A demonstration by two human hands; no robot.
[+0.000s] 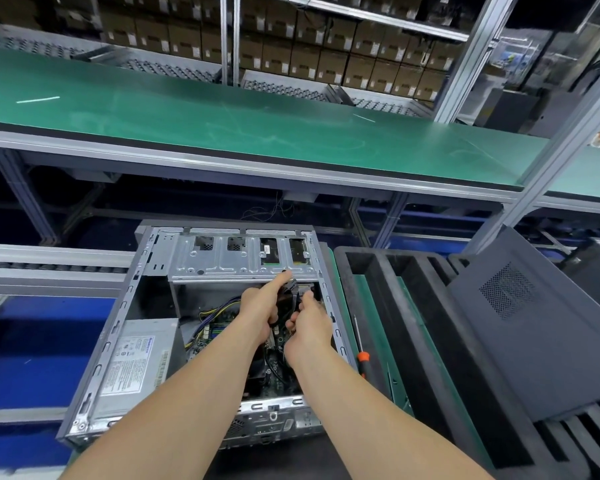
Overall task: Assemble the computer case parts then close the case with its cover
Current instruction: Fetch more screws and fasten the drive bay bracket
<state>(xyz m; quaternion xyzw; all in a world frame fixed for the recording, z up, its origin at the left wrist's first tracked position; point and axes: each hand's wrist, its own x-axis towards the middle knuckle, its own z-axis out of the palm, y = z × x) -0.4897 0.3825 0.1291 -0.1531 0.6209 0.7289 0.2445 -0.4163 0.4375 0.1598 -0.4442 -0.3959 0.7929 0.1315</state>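
Note:
An open grey computer case point(118, 327) lies on its side in front of me, with a silver power supply point(136, 362) at its left and a metal drive cage point(243, 258) across its far end. Both hands are inside, just below the cage. My left hand point(260, 313) grips a bundle of black cables point(286, 292), its forefinger pointing toward the cage. My right hand point(307, 327) pinches a small connector point(303, 289) at the cable end. The motherboard point(215, 327) is partly hidden by my arms. The dark grey case cover point(534, 327) leans at the right.
A black foam rack point(378, 268) with slots stands right of the case and carries the cover. An orange-handled screwdriver point(362, 358) lies between case and rack. A green-topped conveyor bench point(222, 123) runs across behind, with shelves of cardboard boxes point(326, 46) beyond.

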